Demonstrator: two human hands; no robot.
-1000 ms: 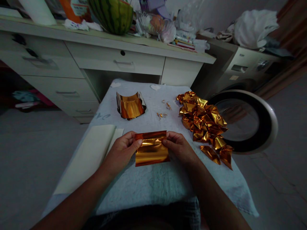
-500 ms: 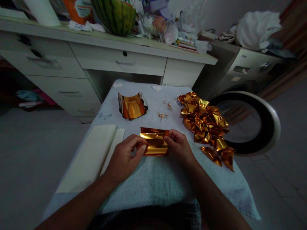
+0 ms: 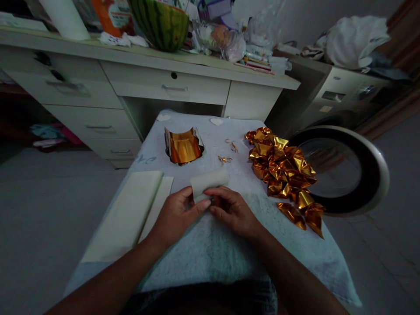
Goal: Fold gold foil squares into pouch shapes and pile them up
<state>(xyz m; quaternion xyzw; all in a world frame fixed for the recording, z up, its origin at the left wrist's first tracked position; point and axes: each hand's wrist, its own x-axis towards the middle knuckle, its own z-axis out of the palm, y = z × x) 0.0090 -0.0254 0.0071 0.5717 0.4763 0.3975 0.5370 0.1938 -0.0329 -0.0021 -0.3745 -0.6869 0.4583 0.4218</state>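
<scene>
A curled sheet of foil paper (image 3: 211,179) shows its pale side at the middle of the cloth-covered table. My left hand (image 3: 179,215) pinches its near left part between thumb and fingers. From the right, my right hand (image 3: 233,211) closes on the lower edge, its fingertips close to the left thumb. Beyond the hands lies a curved stack of gold foil sheets (image 3: 184,148). To the right is a heap of folded gold foil pieces (image 3: 278,164). Small gold scraps (image 3: 225,159) lie between stack and heap.
Pale folded paper (image 3: 123,214) lies along the table's left side. Behind stands a white desk (image 3: 173,87) with drawers, carrying a cut watermelon (image 3: 160,26) and plastic bags. On the right, the washing machine's round door (image 3: 376,170) hangs open beside the table.
The foil sheet's gold face was up before; now its pale back shows and it is curled. My right hand has moved left, closer to my left hand.
</scene>
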